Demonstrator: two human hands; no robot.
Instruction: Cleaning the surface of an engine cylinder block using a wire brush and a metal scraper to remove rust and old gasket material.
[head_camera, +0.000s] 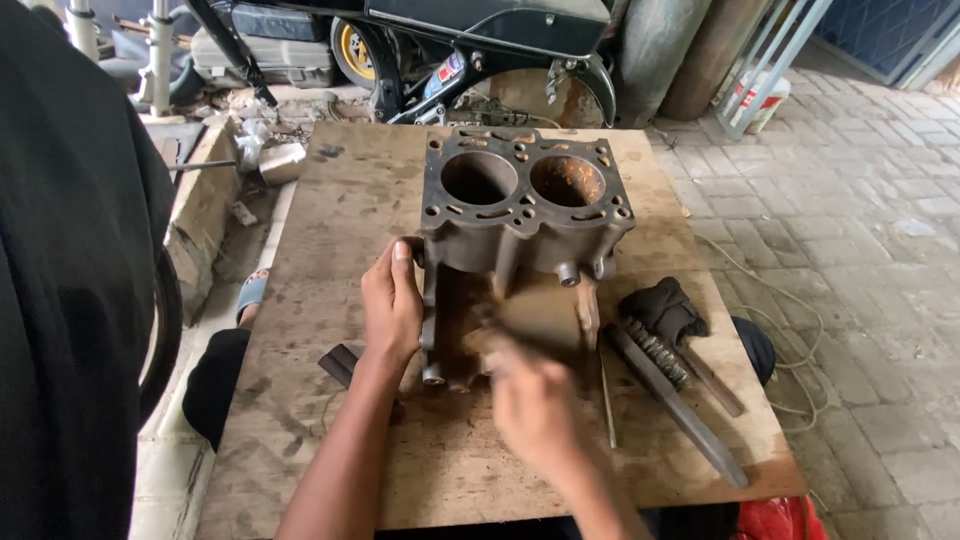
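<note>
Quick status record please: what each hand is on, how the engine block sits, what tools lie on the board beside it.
Left hand: grips the left side of the cylinder block, steadying it.
Right hand: blurred against the block's front face; whether it holds anything cannot be told.
Block: two-bore, bores facing up, standing on a wooden board.
Right of block: black cloth, coil spring, long flat metal bar.
Behind board: motorcycle.

bare board left, files and rag crowd right
</note>
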